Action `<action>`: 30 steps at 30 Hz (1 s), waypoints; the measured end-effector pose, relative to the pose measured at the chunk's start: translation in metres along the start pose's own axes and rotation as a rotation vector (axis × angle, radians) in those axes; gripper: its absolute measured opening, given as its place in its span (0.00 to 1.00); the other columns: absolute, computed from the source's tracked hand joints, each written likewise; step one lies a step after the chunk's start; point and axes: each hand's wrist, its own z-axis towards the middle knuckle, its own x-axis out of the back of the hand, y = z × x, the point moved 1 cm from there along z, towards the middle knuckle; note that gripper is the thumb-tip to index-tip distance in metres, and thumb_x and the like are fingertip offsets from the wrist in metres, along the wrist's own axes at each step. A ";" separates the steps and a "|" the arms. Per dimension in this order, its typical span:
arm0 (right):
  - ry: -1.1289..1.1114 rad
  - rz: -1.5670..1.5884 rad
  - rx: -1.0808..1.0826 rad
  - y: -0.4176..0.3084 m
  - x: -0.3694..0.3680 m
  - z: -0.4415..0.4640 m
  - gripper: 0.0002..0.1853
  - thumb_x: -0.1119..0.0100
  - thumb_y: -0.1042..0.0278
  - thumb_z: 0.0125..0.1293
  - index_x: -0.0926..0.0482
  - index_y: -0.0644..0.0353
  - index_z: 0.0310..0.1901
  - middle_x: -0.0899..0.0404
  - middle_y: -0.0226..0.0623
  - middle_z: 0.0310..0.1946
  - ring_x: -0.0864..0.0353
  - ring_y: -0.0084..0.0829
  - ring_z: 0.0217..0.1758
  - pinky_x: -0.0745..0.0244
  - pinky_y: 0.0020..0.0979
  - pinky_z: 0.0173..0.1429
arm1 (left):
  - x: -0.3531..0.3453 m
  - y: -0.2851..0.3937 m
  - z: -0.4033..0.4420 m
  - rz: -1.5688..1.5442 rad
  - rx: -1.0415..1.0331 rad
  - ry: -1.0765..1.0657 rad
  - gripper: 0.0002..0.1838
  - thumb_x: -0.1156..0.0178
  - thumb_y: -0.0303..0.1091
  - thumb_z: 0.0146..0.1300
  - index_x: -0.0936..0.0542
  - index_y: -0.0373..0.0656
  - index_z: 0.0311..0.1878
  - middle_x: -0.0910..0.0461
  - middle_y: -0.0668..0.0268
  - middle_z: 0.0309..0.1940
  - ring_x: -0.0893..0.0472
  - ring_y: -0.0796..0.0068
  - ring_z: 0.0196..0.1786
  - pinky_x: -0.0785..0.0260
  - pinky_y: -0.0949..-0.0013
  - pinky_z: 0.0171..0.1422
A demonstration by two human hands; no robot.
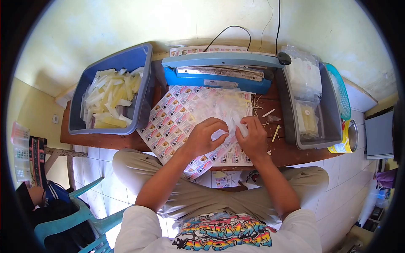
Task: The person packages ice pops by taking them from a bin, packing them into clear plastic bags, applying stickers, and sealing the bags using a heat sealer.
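Observation:
Both hands work close together over printed label sheets (pixel 168 126) on the wooden table. My left hand (pixel 206 137) has thumb and forefinger curled near the edge of a clear plastic bag (pixel 232 126). My right hand (pixel 253 137) pinches the other side of that bag, thumb against fingers. More thin clear plastic (pixel 215 105) lies on the sheets just beyond the hands. Behind it stands a blue bag sealer (pixel 215 80) with a long lever arm across its top.
A blue-grey tub (pixel 145 92) of pale yellow strips stands at left. At right, a grey tub (pixel 291 114) holds packed bags. Thin sticks (pixel 276 133) are scattered between. A yellow can (pixel 346 141), green basket (pixel 344 97) and green chair (pixel 80 215) stand around.

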 end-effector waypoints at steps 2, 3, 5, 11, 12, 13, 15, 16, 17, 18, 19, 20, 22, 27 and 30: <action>-0.007 -0.066 0.057 -0.001 -0.008 0.001 0.18 0.24 0.75 0.60 0.20 0.60 0.50 0.17 0.44 0.46 0.12 0.51 0.49 0.15 0.46 0.53 | -0.001 -0.001 -0.003 -0.009 -0.008 -0.067 0.11 0.23 0.24 0.61 0.13 0.44 0.46 0.13 0.61 0.52 0.13 0.56 0.59 0.19 0.58 0.64; -0.006 -0.062 0.057 -0.002 -0.010 0.001 0.18 0.24 0.75 0.60 0.20 0.60 0.50 0.17 0.44 0.46 0.12 0.51 0.49 0.15 0.46 0.53 | -0.002 -0.002 -0.005 -0.006 -0.007 -0.067 0.11 0.23 0.24 0.61 0.13 0.44 0.46 0.13 0.61 0.52 0.13 0.56 0.59 0.19 0.58 0.64; -0.078 0.036 0.039 -0.003 -0.011 0.001 0.20 0.23 0.76 0.59 0.20 0.61 0.52 0.16 0.45 0.50 0.12 0.53 0.54 0.15 0.46 0.58 | -0.005 -0.004 -0.010 0.072 -0.007 -0.073 0.13 0.23 0.25 0.59 0.14 0.47 0.46 0.15 0.62 0.59 0.17 0.54 0.65 0.22 0.55 0.69; -0.239 0.093 0.121 -0.007 0.003 0.001 0.26 0.24 0.79 0.58 0.21 0.61 0.58 0.17 0.51 0.60 0.16 0.55 0.64 0.17 0.47 0.66 | -0.005 -0.011 -0.015 0.210 -0.016 -0.095 0.16 0.20 0.29 0.57 0.18 0.48 0.44 0.17 0.61 0.60 0.18 0.51 0.66 0.23 0.52 0.67; -0.239 0.091 0.121 -0.006 0.007 0.002 0.26 0.24 0.79 0.58 0.21 0.61 0.58 0.17 0.51 0.60 0.16 0.55 0.64 0.17 0.47 0.66 | -0.005 -0.011 -0.015 0.207 -0.017 -0.095 0.16 0.20 0.29 0.57 0.18 0.48 0.44 0.17 0.61 0.60 0.18 0.51 0.66 0.23 0.52 0.67; -0.298 0.147 0.085 -0.005 0.010 0.003 0.27 0.23 0.79 0.58 0.21 0.60 0.59 0.18 0.51 0.62 0.17 0.55 0.67 0.18 0.47 0.67 | -0.006 -0.010 -0.014 0.212 -0.003 -0.065 0.18 0.19 0.30 0.55 0.18 0.48 0.45 0.17 0.60 0.59 0.18 0.51 0.65 0.23 0.52 0.67; -0.356 0.202 0.048 -0.005 0.016 0.005 0.27 0.23 0.79 0.58 0.21 0.60 0.60 0.18 0.51 0.64 0.19 0.54 0.69 0.19 0.47 0.69 | -0.008 -0.007 -0.013 0.215 0.010 -0.036 0.20 0.17 0.31 0.54 0.19 0.47 0.46 0.17 0.60 0.58 0.18 0.50 0.64 0.23 0.52 0.66; -0.322 0.135 0.057 -0.006 0.019 0.006 0.29 0.23 0.77 0.58 0.21 0.59 0.62 0.19 0.50 0.65 0.20 0.53 0.70 0.20 0.47 0.71 | -0.009 -0.004 -0.012 0.283 0.037 0.010 0.22 0.17 0.32 0.53 0.20 0.46 0.46 0.17 0.59 0.57 0.18 0.49 0.63 0.24 0.51 0.66; -0.286 0.068 0.065 -0.006 0.022 0.008 0.32 0.22 0.76 0.58 0.21 0.57 0.65 0.19 0.49 0.67 0.21 0.51 0.71 0.22 0.48 0.72 | -0.009 -0.002 -0.012 0.351 0.063 0.056 0.24 0.16 0.32 0.52 0.20 0.45 0.47 0.17 0.59 0.56 0.17 0.48 0.61 0.25 0.50 0.67; -0.284 0.065 0.065 -0.006 0.023 0.012 0.32 0.22 0.76 0.58 0.21 0.57 0.65 0.19 0.49 0.67 0.21 0.51 0.71 0.22 0.48 0.72 | -0.010 -0.003 -0.011 0.349 0.060 0.056 0.24 0.16 0.32 0.52 0.20 0.45 0.47 0.17 0.59 0.56 0.17 0.48 0.61 0.25 0.50 0.67; -0.261 0.014 0.130 -0.006 0.024 0.017 0.34 0.21 0.74 0.59 0.22 0.55 0.68 0.18 0.48 0.66 0.21 0.50 0.70 0.23 0.49 0.72 | -0.012 -0.005 -0.012 0.363 0.081 0.076 0.24 0.16 0.32 0.51 0.20 0.44 0.47 0.17 0.59 0.53 0.17 0.48 0.60 0.26 0.50 0.68; -0.239 -0.036 0.195 -0.006 0.024 0.020 0.37 0.21 0.72 0.59 0.22 0.53 0.72 0.18 0.46 0.66 0.21 0.48 0.70 0.24 0.50 0.72 | -0.014 -0.008 -0.012 0.377 0.101 0.095 0.24 0.16 0.31 0.50 0.20 0.44 0.46 0.16 0.59 0.51 0.17 0.48 0.59 0.28 0.50 0.69; -0.258 -0.050 0.186 0.002 0.019 0.019 0.38 0.21 0.72 0.59 0.22 0.53 0.73 0.16 0.45 0.64 0.20 0.48 0.68 0.24 0.50 0.71 | -0.017 -0.014 -0.014 0.374 0.106 0.082 0.23 0.16 0.29 0.49 0.19 0.44 0.46 0.16 0.59 0.50 0.17 0.48 0.59 0.28 0.50 0.69; -0.254 -0.044 0.155 0.015 -0.001 0.019 0.31 0.22 0.72 0.59 0.17 0.54 0.67 0.12 0.42 0.52 0.17 0.47 0.60 0.22 0.47 0.66 | -0.021 -0.015 -0.015 0.389 0.100 0.108 0.23 0.19 0.25 0.47 0.18 0.44 0.47 0.15 0.60 0.45 0.16 0.51 0.57 0.28 0.52 0.69; -0.248 -0.005 0.102 0.016 -0.007 0.022 0.25 0.23 0.74 0.58 0.14 0.56 0.59 0.13 0.41 0.43 0.16 0.46 0.53 0.21 0.46 0.62 | -0.021 -0.018 -0.014 0.381 0.111 0.103 0.23 0.21 0.23 0.48 0.18 0.44 0.48 0.15 0.61 0.45 0.16 0.52 0.55 0.27 0.52 0.69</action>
